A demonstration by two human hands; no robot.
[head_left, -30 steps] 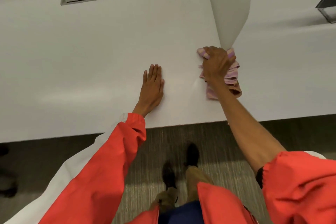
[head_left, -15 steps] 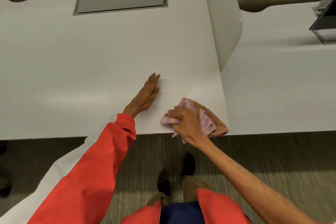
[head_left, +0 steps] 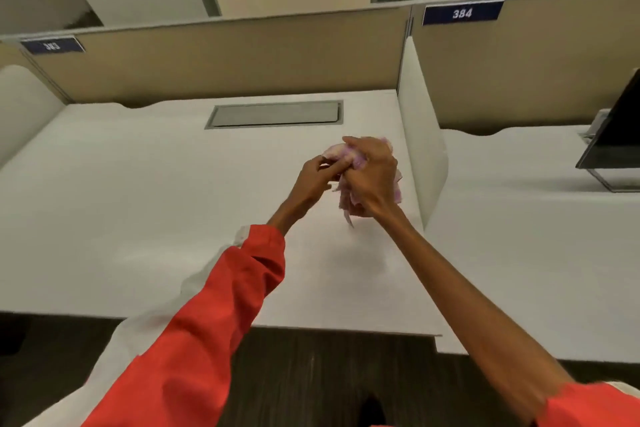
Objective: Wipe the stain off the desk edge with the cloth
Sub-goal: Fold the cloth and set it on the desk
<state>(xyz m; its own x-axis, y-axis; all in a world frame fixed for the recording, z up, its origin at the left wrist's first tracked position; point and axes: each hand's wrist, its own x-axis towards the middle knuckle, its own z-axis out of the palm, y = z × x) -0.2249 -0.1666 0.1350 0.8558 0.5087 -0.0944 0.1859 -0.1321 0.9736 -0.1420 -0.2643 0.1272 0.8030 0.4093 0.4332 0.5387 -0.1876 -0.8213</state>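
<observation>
A bunched pink and purple striped cloth is held up above the white desk, off its surface. My right hand is closed around most of it. My left hand pinches its left side with the fingertips. Both hands meet over the right half of the desk, well back from the front edge. I cannot make out any stain on the edge from here.
A white divider panel stands just right of the hands. A grey cable hatch sits at the desk's back. Beige partitions with number plates 383 and 384 run behind. A dark monitor stands on the neighbouring desk.
My right hand lifted the cloth from the desk's front edge up into the air. My left hand left the desk surface and took hold of the cloth. The view tilted up.
</observation>
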